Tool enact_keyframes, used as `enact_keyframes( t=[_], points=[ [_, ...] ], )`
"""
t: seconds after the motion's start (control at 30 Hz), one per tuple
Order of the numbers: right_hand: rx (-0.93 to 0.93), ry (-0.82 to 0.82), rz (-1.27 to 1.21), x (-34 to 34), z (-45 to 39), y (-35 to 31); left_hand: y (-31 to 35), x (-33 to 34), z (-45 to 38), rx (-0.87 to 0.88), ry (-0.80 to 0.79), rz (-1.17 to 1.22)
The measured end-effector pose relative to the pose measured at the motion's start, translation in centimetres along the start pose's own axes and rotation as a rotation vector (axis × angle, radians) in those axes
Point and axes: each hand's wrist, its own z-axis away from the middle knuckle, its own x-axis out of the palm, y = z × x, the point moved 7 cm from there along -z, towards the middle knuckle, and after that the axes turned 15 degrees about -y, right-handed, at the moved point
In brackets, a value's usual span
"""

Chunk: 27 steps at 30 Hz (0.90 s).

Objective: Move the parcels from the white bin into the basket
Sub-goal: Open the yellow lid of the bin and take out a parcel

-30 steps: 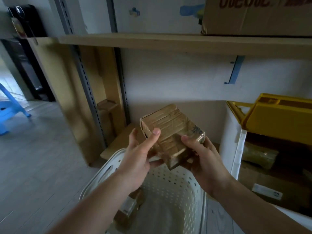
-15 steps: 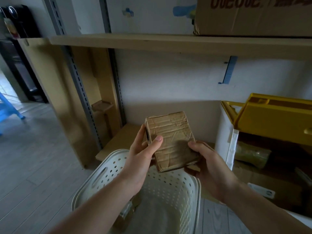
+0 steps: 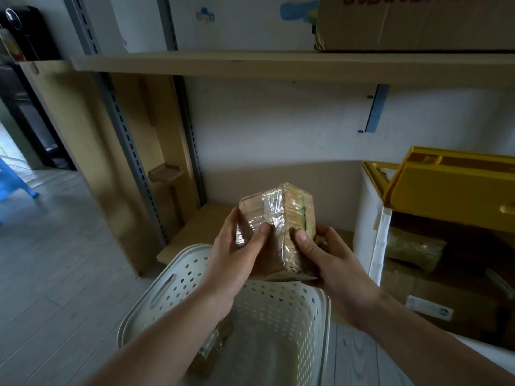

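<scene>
Held up over the far rim of the perforated white basket (image 3: 278,316): a taped cardboard parcel (image 3: 278,221), wrapped in glossy clear tape, tilted so one corner edge faces the camera. Gripped from both sides. Left hand (image 3: 237,254) on its left face, thumb pressed across the taped front, fingers (image 3: 232,218) curled round the back edge. Right hand (image 3: 331,263) under and against its right face, thumb laid on the front near the lower corner, other fingers hidden behind the box. Not inside the basket, only above it, clear of the rim.

Inside the basket, against its left wall and partly hidden by the left forearm: another brown parcel (image 3: 211,349) with a pale label. Basket standing on a grey plank floor (image 3: 55,274).

Right of the basket, just beside it: the white bin (image 3: 370,218), its yellow lid (image 3: 451,188) tipped open and back. In the bin, more brown parcels, among them a tape-wrapped bundle (image 3: 415,249) and a flat cardboard box (image 3: 434,302) with a white label.

Behind the basket: a low wooden board (image 3: 200,229) at the foot of the wall. Above, a wooden shelf (image 3: 250,65) on grey slotted uprights, carrying a large cardboard carton (image 3: 418,20) at its right end. Far left of the basket: a blue plastic chair (image 3: 14,182), partly out of frame.
</scene>
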Motion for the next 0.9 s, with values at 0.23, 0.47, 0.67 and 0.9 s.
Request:
enact_keyframes(
  t=[0.23, 0.47, 0.67, 0.9],
  points=[
    [-0.101, 0.030, 0.119, 0.5, 0.1, -0.6, 1.0, 1.9, 0.6, 0.112, -0.205, -0.032],
    [-0.053, 0.023, 0.037, 0.4, -0.2, -0.9, -0.5, 1.8, 0.1, 0.020, -0.216, 0.258],
    [0.094, -0.159, 0.004, 1.0, -0.8, 1.0, -0.4, 2.6, 0.1, 0.053, -0.253, 0.329],
    [-0.014, -0.094, 0.114, 0.3, -0.7, -0.2, -0.1, 2.2, 0.4, 0.054, -0.196, 0.223]
  ],
)
